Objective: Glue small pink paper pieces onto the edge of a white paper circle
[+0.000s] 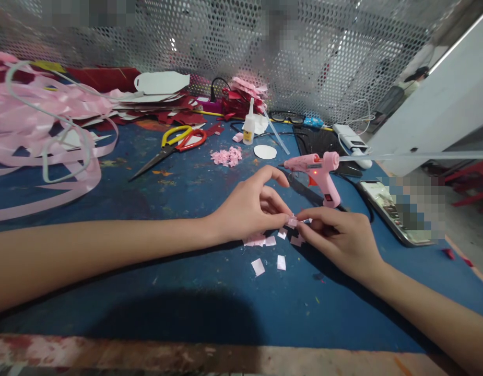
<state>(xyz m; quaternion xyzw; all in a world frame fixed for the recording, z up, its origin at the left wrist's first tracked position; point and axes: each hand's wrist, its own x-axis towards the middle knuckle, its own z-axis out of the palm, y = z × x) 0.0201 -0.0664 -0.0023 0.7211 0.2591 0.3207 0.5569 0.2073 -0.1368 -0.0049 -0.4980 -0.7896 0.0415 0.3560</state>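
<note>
- The left hand [251,209] and right hand [339,235] meet fingertip to fingertip, both pinched on 1 small pink piece [292,222].
- From it, loose pink squares [281,262] lie at 6 o'clock on the blue table [186,303].
- The glue gun [317,169] stands at 1 o'clock.

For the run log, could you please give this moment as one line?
left hand: pinching pink paper piece | right hand: pinching same piece | glue gun: resting behind hands | cut squares: on blue table

A tiny pink scrap [292,222] is pinched aloft; small pink squares [258,267] lie flat just beneath.
</note>
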